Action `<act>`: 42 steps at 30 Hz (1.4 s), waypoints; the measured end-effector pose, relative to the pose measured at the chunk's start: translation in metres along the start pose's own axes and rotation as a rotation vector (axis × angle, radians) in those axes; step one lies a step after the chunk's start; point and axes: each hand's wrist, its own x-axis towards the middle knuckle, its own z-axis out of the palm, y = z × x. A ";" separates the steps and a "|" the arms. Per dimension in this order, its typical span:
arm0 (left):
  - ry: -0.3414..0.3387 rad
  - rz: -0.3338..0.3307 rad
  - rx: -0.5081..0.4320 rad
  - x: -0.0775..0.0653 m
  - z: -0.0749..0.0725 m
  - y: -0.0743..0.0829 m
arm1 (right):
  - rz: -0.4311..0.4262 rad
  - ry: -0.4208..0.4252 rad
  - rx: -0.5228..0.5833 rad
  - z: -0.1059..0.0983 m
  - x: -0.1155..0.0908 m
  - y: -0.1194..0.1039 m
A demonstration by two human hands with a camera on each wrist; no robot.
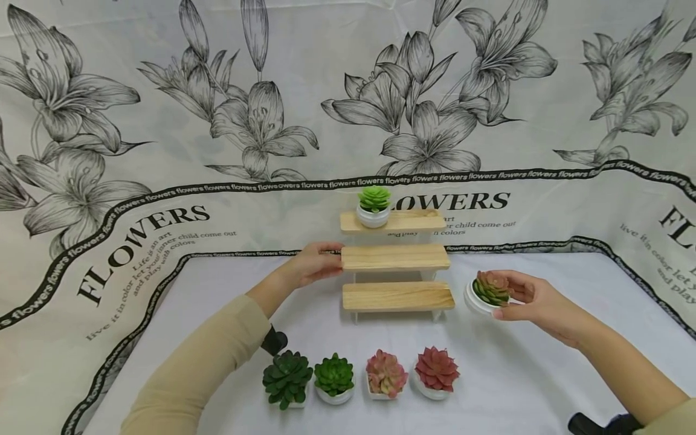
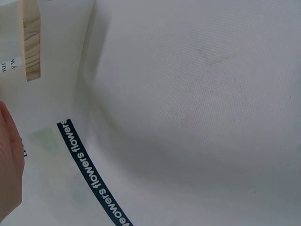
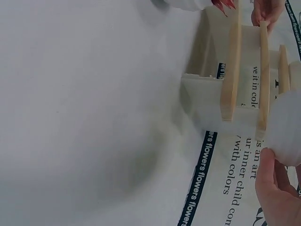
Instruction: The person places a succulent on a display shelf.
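My right hand (image 1: 535, 302) holds a succulent (image 1: 492, 288) with reddish-green leaves in a round white pot, right of a three-tier wooden display stand (image 1: 397, 296). The right wrist view shows the white pot (image 3: 284, 129) between thumb and fingers, partly cut off by the frame's edge. My left hand (image 1: 312, 266) grips the left end of the stand's middle shelf (image 1: 395, 258); in the right wrist view its fingertips (image 3: 258, 20) lie about that end. A bright green succulent (image 1: 374, 205) in a white pot stands on the left of the top shelf (image 1: 418, 219).
In front of the stand, several potted succulents form a row: dark green (image 1: 287, 377), green (image 1: 334, 376), pink (image 1: 386, 373) and red (image 1: 437, 370). A white cloth (image 1: 217, 290) covers the table. A curtain with printed flowers (image 1: 429, 139) hangs behind.
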 end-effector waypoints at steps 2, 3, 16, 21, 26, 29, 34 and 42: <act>0.000 0.005 0.001 0.000 0.000 0.000 | 0.002 0.011 -0.005 -0.002 0.004 -0.005; 0.000 0.007 0.002 0.000 0.000 0.000 | -0.002 0.015 -0.004 -0.002 0.006 -0.007; 0.016 0.006 0.007 0.001 -0.001 0.000 | -0.017 0.060 0.056 -0.002 0.039 -0.038; 0.011 0.012 0.001 0.000 -0.001 0.000 | 0.010 0.070 0.042 -0.002 0.053 -0.052; 0.000 0.020 -0.002 -0.001 0.000 -0.001 | 0.030 0.085 0.016 -0.003 0.063 -0.060; -0.004 0.023 -0.007 -0.001 0.000 -0.001 | 0.029 0.090 0.041 -0.002 0.069 -0.063; -0.010 0.022 -0.004 -0.001 0.000 0.000 | 0.034 0.104 0.049 0.000 0.080 -0.068; -0.006 0.030 0.005 -0.002 0.000 -0.001 | 0.071 0.130 0.030 0.007 0.097 -0.078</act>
